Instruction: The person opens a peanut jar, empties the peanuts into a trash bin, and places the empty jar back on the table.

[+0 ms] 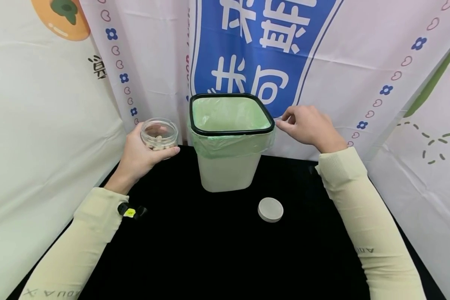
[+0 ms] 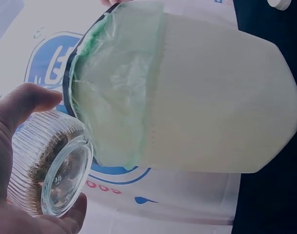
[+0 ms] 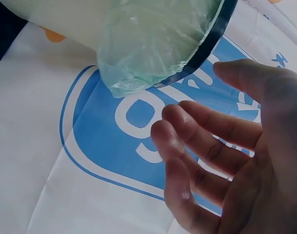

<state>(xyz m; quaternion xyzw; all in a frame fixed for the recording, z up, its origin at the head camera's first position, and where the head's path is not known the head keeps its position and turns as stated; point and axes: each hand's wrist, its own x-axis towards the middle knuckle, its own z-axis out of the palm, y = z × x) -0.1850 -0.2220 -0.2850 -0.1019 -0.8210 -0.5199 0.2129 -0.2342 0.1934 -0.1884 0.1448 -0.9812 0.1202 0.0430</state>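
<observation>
A clear ribbed glass jar (image 1: 159,135), lidless and holding several small beige pieces, is gripped by my left hand (image 1: 140,152) to the left of the bin. In the left wrist view the jar (image 2: 50,163) shows its base, with thumb and fingers around its side. The pale bin (image 1: 228,171) stands upright, lined with a green plastic bag (image 1: 228,146) under a black rim (image 1: 235,133). My right hand (image 1: 309,127) hovers beside the rim's right corner. The right wrist view shows that hand (image 3: 226,141) with loosely bent fingers and nothing in them.
A round white lid (image 1: 271,209) lies on the black tabletop (image 1: 195,241), in front of the bin and to its right. Printed white cloth (image 1: 157,62) hangs behind the bin and along both sides. A black strap device (image 1: 131,210) sits at the left cuff.
</observation>
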